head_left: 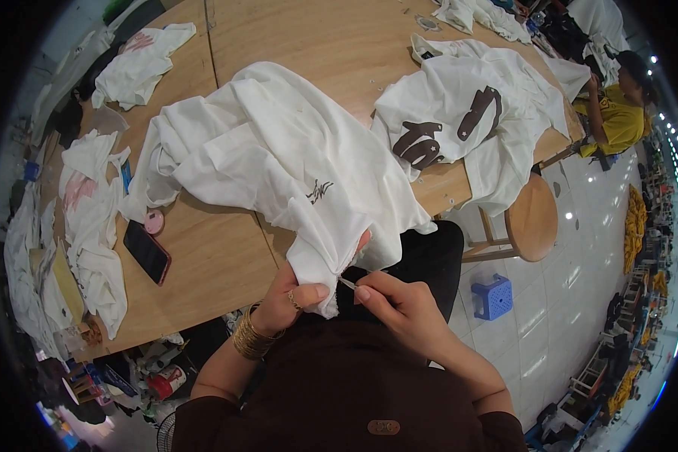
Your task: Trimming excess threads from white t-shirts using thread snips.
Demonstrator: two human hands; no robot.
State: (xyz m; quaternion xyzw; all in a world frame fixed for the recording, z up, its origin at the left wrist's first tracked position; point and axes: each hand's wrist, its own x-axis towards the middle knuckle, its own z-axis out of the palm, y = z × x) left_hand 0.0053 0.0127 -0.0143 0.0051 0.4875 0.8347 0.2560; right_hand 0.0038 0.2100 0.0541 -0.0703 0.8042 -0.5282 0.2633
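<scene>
A white garment point(279, 158) with a small dark print lies across the wooden table point(218, 264) and hangs over its near edge. My left hand point(294, 297), with a ring and gold bangles at the wrist, pinches a bunched corner of that fabric. My right hand point(403, 301) holds a small thin metal tool point(347, 283) with its tip against the same corner. Both hands work just off the table edge, above my lap.
A dark phone point(146, 251) and a small pink disc point(154, 221) lie left of the garment. More white garments point(467, 105) are piled around the table. A round wooden stool point(531, 217) and a blue plastic stool point(493, 295) stand on the tiled floor at right. A person in yellow point(614, 113) sits beyond.
</scene>
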